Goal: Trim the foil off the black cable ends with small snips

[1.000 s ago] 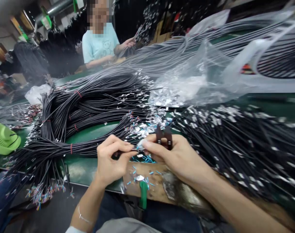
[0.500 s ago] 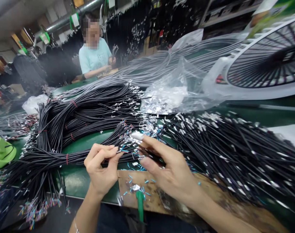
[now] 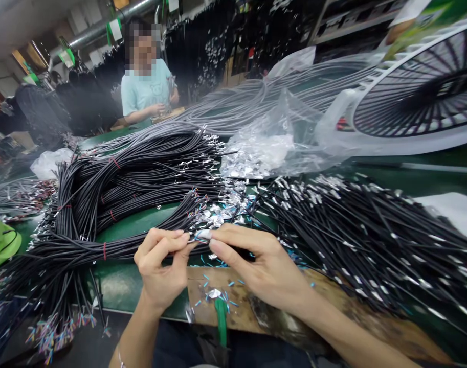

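Note:
My left hand (image 3: 162, 268) is closed, pinching a black cable's end between thumb and forefinger. Thin blue and pale wires (image 3: 197, 235) stick out of that end toward the right. My right hand (image 3: 262, 266) meets it there, its thumb and forefinger closed on the wires; a white covering wraps the forefinger's tip. A dark, slim tool (image 3: 245, 252), its kind unclear, sits partly hidden under the right fingers. Behind the hands lie a bundle of black cables (image 3: 131, 245) tied with a red band and crumpled foil scraps (image 3: 218, 215).
Loose black cables with silvery ends (image 3: 352, 235) spread over the right side. A clear plastic bag (image 3: 271, 148) and a white fan (image 3: 421, 148) stand behind. Blue clippings lie on a brown board (image 3: 241, 312) at the front edge. A person (image 3: 147, 92) sits across the green table.
My right hand has moved left and its spread thumb and forefinger have closed on the wires at the cable end. My left hand keeps its pinch in nearly the same place.

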`<state>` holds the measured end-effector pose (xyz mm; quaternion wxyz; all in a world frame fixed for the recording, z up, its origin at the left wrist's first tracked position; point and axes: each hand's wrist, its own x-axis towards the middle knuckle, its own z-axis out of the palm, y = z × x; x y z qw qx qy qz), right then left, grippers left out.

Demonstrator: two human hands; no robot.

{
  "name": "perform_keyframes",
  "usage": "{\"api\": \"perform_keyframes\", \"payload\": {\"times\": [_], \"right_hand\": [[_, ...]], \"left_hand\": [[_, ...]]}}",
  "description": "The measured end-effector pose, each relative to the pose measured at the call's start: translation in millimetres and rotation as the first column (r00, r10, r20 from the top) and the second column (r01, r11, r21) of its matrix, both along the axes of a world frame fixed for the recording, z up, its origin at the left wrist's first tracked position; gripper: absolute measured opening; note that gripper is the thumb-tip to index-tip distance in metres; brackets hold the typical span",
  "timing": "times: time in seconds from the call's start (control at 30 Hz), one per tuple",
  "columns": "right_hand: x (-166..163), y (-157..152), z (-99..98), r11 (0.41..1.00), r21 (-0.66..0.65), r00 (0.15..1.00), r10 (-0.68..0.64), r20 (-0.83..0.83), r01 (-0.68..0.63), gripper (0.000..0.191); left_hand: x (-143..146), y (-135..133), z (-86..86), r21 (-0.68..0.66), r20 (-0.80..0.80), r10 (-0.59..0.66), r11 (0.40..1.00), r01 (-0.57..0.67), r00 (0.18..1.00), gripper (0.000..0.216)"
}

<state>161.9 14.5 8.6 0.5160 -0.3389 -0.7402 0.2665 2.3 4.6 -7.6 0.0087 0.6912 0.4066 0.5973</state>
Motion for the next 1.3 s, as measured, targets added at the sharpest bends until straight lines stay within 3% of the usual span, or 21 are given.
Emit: {"api": "perform_keyframes", "payload": {"times": [0.93, 1.0, 1.17, 1.3], "right_hand": [[-1.1, 1.0, -1.5, 0.997, 0.011, 0.997, -0.072, -0.037, 0.072, 0.019], [-0.7, 1.3, -1.8, 0.996, 0.012, 0.995, -0.093, -0.033, 0.094, 0.018], [-0.3, 0.8, -2.6, 0.989, 0.036, 0.989, -0.142, -0.031, 0.143, 0.017], [-0.7, -0.6, -2.5, 0.982, 0.086, 0.985, -0.169, -0.025, 0.17, 0.015]], "left_hand": [[5.9, -1.5, 2.7, 0.099, -0.134, 0.112, 0.99, -0.099, 0.985, 0.02], [7.0, -0.8, 3.6, 0.049, -0.125, 0.1, 0.994, -0.095, 0.987, 0.018], [7.6, 1.0, 2.3, -0.244, 0.067, 0.059, 0.969, -0.041, 0.996, 0.01], [4.3, 0.4, 1.4, -0.336, 0.105, -0.012, 0.941, 0.047, 0.994, 0.006]]}}
